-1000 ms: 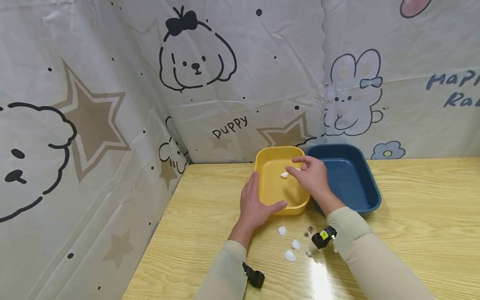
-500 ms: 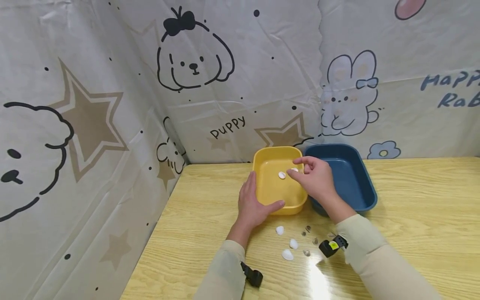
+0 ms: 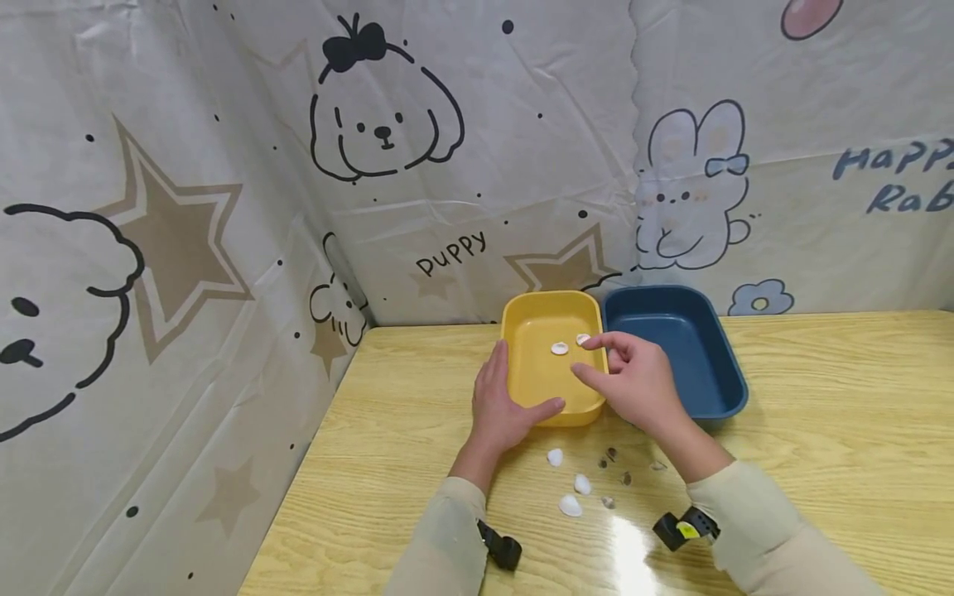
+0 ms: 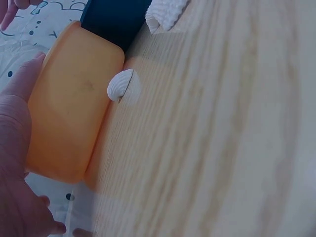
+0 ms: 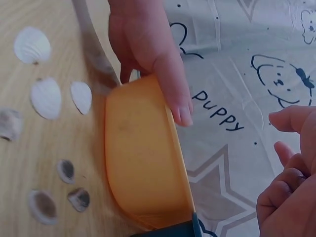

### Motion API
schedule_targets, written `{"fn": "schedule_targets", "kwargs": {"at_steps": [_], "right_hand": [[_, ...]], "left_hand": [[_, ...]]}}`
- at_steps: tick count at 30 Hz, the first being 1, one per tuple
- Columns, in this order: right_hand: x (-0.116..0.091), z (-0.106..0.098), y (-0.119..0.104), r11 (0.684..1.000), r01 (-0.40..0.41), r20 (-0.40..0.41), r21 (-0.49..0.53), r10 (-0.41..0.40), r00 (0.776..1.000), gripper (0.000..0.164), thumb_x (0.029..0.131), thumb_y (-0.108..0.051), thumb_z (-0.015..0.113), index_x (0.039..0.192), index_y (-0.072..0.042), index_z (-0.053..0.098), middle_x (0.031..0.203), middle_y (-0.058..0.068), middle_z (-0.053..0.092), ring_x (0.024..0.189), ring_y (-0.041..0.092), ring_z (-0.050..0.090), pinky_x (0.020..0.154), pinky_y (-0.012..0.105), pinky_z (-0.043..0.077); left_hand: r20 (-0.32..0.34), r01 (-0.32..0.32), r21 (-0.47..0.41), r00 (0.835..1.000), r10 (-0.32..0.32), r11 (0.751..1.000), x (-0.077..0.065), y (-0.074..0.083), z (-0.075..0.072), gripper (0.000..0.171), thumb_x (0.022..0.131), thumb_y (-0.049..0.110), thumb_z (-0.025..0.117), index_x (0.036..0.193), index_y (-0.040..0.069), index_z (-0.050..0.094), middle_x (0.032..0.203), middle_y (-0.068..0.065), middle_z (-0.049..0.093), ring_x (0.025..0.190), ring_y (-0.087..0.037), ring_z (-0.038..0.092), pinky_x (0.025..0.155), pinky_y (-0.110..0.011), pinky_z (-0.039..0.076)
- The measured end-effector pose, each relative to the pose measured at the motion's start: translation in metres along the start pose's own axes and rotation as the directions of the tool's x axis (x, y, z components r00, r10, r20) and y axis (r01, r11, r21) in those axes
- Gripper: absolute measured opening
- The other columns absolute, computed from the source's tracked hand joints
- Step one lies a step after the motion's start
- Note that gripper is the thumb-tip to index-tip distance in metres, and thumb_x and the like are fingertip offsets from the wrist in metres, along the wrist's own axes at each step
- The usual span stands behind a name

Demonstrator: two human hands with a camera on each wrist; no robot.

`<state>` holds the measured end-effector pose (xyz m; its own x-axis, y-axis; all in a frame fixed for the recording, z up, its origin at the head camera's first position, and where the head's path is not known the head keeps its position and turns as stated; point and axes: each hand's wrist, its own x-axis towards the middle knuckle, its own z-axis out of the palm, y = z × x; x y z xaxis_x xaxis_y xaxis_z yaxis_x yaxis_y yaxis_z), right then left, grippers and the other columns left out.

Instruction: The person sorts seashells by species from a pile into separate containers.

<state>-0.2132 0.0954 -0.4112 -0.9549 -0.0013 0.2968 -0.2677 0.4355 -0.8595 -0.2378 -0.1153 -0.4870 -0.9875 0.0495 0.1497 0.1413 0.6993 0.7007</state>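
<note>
"Yellow tub (image 3: 547,379): what step was under way?"

"Setting white shells (image 3: 560,348) inside it, I judged. Two lay there; three more white shells (image 3: 570,506) lay near it on the worktop (image 3: 835,406)."

"And the grip?"

"Right hand (image 3: 635,379): thumb and forefinger stood apart over the tub, nothing between them. Left hand (image 3: 505,411): clamped round its near left corner."

"Next move?"

"It seemed to call for reaching back and pinching another shell."

Yellow tub (image 3: 547,382) — upright, round-cornered, two white shells (image 3: 560,348) inside, slightly apart
</note>
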Motion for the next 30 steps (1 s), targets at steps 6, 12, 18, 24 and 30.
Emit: {"fn": "schedule_targets", "kwargs": {"at_steps": [6, 12, 18, 24, 30], "right_hand": [[-0.017, 0.000, -0.002, 1.000, 0.010, 0.023, 0.003, -0.010, 1.000, 0.028, 0.081, -0.021, 0.086, 0.100, -0.007, 0.072, 0.058, -0.002, 0.031, 0.048, 0.016, 0.031, 0.043, 0.029, 0.024], [-0.036, 0.000, 0.001, 0.999, 0.034, 0.046, 0.010, -0.034, 0.998, 0.026, 0.079, -0.018, 0.087, 0.097, -0.009, 0.072, 0.058, -0.005, 0.027, 0.049, 0.014, 0.035, 0.046, 0.028, 0.029], [-0.053, 0.003, 0.010, 0.999, 0.024, 0.086, 0.024, -0.026, 0.996, 0.023, 0.078, -0.014, 0.087, 0.094, -0.011, 0.072, 0.057, -0.006, 0.027, 0.050, 0.010, 0.028, 0.049, 0.027, 0.026], [-0.066, 0.005, 0.019, 1.000, -0.006, 0.125, 0.022, 0.003, 0.992, 0.022, 0.078, -0.015, 0.087, 0.094, -0.011, 0.072, 0.057, -0.008, 0.027, 0.048, 0.007, 0.025, 0.047, 0.026, 0.026], [-0.077, 0.009, 0.027, 0.999, -0.033, 0.179, 0.004, 0.031, 0.983, 0.024, 0.078, -0.014, 0.086, 0.096, -0.007, 0.071, 0.057, -0.010, 0.027, 0.049, 0.005, 0.026, 0.049, 0.025, 0.028]], "left_hand": [[-0.006, 0.003, -0.003, 1.000, -0.003, 1.000, -0.001, -0.001, 0.001, 0.127, 0.067, 0.067, 0.081, 0.162, 0.024, 0.008, 0.165, 0.007, 0.014, 0.148, -0.023, 0.015, 0.117, -0.048, 0.018], [-0.014, -0.013, 0.000, 1.000, 0.013, 1.000, 0.001, -0.002, 0.002, 0.127, 0.068, 0.067, 0.081, 0.162, 0.023, 0.008, 0.165, 0.006, 0.015, 0.148, -0.025, 0.015, 0.116, -0.050, 0.018], [-0.017, -0.009, 0.003, 1.000, 0.009, 1.000, 0.001, -0.002, 0.002, 0.128, 0.066, 0.067, 0.081, 0.162, 0.024, 0.008, 0.165, 0.006, 0.015, 0.148, -0.024, 0.015, 0.116, -0.048, 0.019], [-0.015, -0.001, 0.003, 1.000, 0.002, 1.000, 0.002, -0.002, 0.002, 0.128, 0.066, 0.068, 0.081, 0.162, 0.026, 0.007, 0.165, 0.007, 0.014, 0.148, -0.023, 0.016, 0.116, -0.046, 0.019], [-0.030, -0.030, 0.009, 0.999, 0.030, 1.000, 0.001, -0.002, 0.003, 0.128, 0.067, 0.066, 0.082, 0.162, 0.022, 0.009, 0.165, 0.004, 0.018, 0.147, -0.026, 0.018, 0.116, -0.048, 0.020]]}}
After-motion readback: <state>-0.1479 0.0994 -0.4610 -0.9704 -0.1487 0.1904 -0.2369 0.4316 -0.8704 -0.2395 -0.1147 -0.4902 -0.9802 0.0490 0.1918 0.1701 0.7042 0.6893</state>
